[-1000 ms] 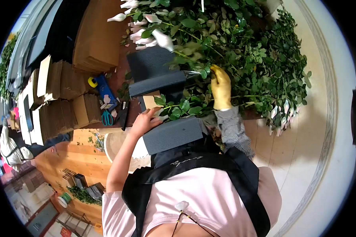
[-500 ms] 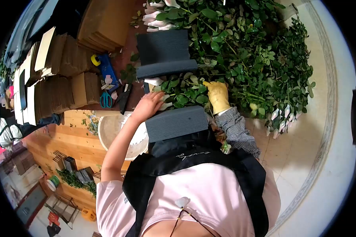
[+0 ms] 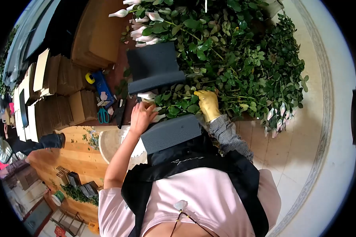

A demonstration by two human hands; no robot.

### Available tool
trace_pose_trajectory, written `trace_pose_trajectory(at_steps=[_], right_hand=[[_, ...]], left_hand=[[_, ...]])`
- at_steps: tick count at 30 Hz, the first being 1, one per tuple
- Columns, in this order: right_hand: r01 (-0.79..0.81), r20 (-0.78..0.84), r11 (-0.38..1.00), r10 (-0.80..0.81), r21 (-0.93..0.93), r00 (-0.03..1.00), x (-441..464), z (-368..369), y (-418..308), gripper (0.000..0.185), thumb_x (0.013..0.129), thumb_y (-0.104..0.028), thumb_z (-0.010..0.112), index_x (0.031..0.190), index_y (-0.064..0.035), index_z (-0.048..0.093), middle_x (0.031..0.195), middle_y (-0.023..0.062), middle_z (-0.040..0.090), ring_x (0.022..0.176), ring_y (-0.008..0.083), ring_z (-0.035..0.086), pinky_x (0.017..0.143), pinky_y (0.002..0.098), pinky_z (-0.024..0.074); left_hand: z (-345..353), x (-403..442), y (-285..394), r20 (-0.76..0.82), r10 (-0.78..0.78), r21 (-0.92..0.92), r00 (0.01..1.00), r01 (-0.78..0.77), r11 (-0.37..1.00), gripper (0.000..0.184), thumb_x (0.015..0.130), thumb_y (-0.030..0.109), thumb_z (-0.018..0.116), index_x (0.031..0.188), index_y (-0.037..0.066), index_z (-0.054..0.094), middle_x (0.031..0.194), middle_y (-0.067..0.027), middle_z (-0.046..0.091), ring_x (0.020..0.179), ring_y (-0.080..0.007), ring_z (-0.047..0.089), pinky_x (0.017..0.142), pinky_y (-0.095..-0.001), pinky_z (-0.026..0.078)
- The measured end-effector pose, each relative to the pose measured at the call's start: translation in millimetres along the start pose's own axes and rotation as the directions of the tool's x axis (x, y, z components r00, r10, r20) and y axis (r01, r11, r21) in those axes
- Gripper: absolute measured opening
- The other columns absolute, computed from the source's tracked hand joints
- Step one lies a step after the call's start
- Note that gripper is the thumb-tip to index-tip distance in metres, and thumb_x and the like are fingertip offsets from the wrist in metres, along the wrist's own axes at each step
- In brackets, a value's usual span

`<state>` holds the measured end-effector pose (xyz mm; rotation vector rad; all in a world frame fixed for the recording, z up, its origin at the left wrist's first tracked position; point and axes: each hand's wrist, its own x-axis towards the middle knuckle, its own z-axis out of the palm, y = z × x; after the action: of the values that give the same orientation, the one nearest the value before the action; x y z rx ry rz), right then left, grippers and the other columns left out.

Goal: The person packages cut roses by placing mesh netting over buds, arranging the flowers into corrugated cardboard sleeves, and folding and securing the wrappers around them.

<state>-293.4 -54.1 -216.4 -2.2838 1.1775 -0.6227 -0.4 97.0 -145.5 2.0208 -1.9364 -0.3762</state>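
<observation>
My bare left hand (image 3: 142, 117) is closed, its fingers curled over the bud end of a small bunch of roses (image 3: 178, 103). A pale netted rose bud (image 3: 146, 95) shows just beyond the fingertips. My right hand (image 3: 208, 104), in a yellow glove, is wrapped round the leafy stems of the same bunch. The bunch lies between two parts of dark grey corrugated wrap: a near flap (image 3: 171, 133) against my apron and a far sheet (image 3: 152, 59) with a rolled edge. Leaves hide the stems and part of the fingers.
A large heap of roses (image 3: 241, 59) covers the table's right side. Cardboard pieces (image 3: 53, 110) stand at left, near a blue tape dispenser (image 3: 102, 87), teal scissors (image 3: 103, 115) and a black tool (image 3: 120, 113). A pale round tub (image 3: 106, 144) stands below the table edge.
The view has shifted, so the table things sit lower and further left. My left fingers have curled in more at the buds. The gloved hand stays on the stems.
</observation>
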Motion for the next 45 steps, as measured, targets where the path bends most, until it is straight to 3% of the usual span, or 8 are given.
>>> trace_pose_trajectory(at_steps=[10, 12, 23, 27, 33, 36, 39, 45], right_hand=[[-0.154, -0.079, 0.982, 0.162, 0.105, 0.984, -10.9, 30.7, 15.1, 0.031, 0.088, -0.015, 0.053, 0.116, -0.0164, 0.065, 0.111, 0.003, 0.064, 0.102, 0.025, 0.058, 0.092, 0.037, 0.0446], [0.059, 0.446, 0.892, 0.167, -0.449, 0.879, 3.0, -16.2, -15.7, 0.039, 0.098, -0.019, 0.047, 0.136, -0.0101, 0.048, 0.134, 0.0062, 0.054, 0.122, 0.0219, 0.051, 0.109, 0.0373, 0.0394], [-0.063, 0.178, 0.993, 0.045, 0.098, 0.983, 4.3, -36.7, -4.3, 0.042, 0.072, -0.001, 0.067, 0.113, -0.0053, 0.068, 0.126, 0.0139, 0.064, 0.119, 0.031, 0.058, 0.098, 0.0396, 0.0491], [-0.482, 0.687, 0.809, 0.138, 0.338, 0.714, 46.8, -96.2, -20.3, 0.048, 0.095, -0.017, 0.063, 0.141, -0.0081, 0.051, 0.14, 0.011, 0.057, 0.127, 0.0227, 0.054, 0.106, 0.0343, 0.0437], [0.063, -0.295, 0.997, -0.048, 0.044, 0.954, 148.4, -131.3, -65.1, 0.061, 0.086, -0.014, 0.072, 0.142, -0.0125, 0.048, 0.14, 0.0129, 0.056, 0.125, 0.0287, 0.056, 0.109, 0.0391, 0.0427], [-0.205, -0.373, 0.846, 0.008, -0.493, 0.928, 172.6, -93.6, -26.9, 0.051, 0.082, -0.015, 0.074, 0.13, -0.0093, 0.057, 0.127, 0.017, 0.063, 0.116, 0.0318, 0.061, 0.101, 0.0418, 0.0487], [-0.281, -0.329, 0.899, 0.167, -0.337, 0.929, 178.4, -89.3, 0.8, 0.016, 0.082, -0.005, 0.068, 0.097, -0.0031, 0.068, 0.095, 0.0171, 0.069, 0.088, 0.0325, 0.067, 0.075, 0.0412, 0.0538], [-0.032, -0.222, 0.995, 0.052, 0.093, 0.974, 127.4, -172.6, -45.6, 0.034, 0.081, 0.012, 0.059, 0.111, -0.0021, 0.068, 0.108, 0.0158, 0.069, 0.1, 0.0275, 0.067, 0.088, 0.0337, 0.0533]], left_hand=[[13.3, 12.4, -19.2, 0.101, 0.315, -0.105, 0.944, -0.304, 0.947, 0.029, 0.084, 0.017, 0.071, 0.108, 0.002, 0.067, 0.124, -0.0194, 0.061, 0.117, -0.0356, 0.056, 0.1, -0.0426, 0.046], [3.0, 18.0, -14.2, 0.173, 0.357, -0.087, 0.918, -0.347, 0.934, 0.027, 0.084, 0.018, 0.071, 0.107, 0.003, 0.068, 0.124, -0.0182, 0.061, 0.119, -0.0335, 0.055, 0.102, -0.0425, 0.044], [-4.7, 7.7, -4.9, -0.042, 0.206, -0.087, 0.978, -0.209, 0.974, 0.05, 0.073, 0.021, 0.081, 0.118, 0.007, 0.065, 0.116, -0.0181, 0.055, 0.102, -0.0364, 0.055, 0.086, -0.0447, 0.047], [12.3, 0.9, -14.0, -0.031, 0.02, -0.276, 0.999, -0.028, 0.961, 0.072, 0.073, 0.019, 0.082, 0.135, 0.002, 0.05, 0.119, -0.0201, 0.056, 0.108, -0.0401, 0.056, 0.094, -0.0453, 0.046], [7.9, 1.7, -10.4, 0.004, 0.009, -0.199, 1.0, -0.008, 0.98, 0.069, 0.073, 0.022, 0.082, 0.132, -0.001, 0.052, 0.119, -0.0179, 0.059, 0.107, -0.0377, 0.057, 0.096, -0.046, 0.044], [11.9, 1.0, -11.2, -0.032, 0.005, -0.196, 0.999, -0.011, 0.98, 0.067, 0.075, 0.024, 0.081, 0.131, 0.0, 0.054, 0.117, -0.0171, 0.06, 0.106, -0.0373, 0.057, 0.098, -0.0482, 0.043], [12.6, 1.6, -18.0, -0.006, -0.02, -0.22, 1.0, 0.019, 0.975, 0.066, 0.075, 0.027, 0.08, 0.131, 0.001, 0.054, 0.115, -0.017, 0.06, 0.108, -0.038, 0.057, 0.099, -0.0488, 0.042], [20.8, -2.2, -18.0, -0.052, -0.06, -0.302, 0.997, 0.042, 0.952, 0.072, 0.073, 0.025, 0.081, 0.134, 0.003, 0.05, 0.11, -0.0154, 0.059, 0.104, -0.0353, 0.058, 0.089, -0.0435, 0.045]])
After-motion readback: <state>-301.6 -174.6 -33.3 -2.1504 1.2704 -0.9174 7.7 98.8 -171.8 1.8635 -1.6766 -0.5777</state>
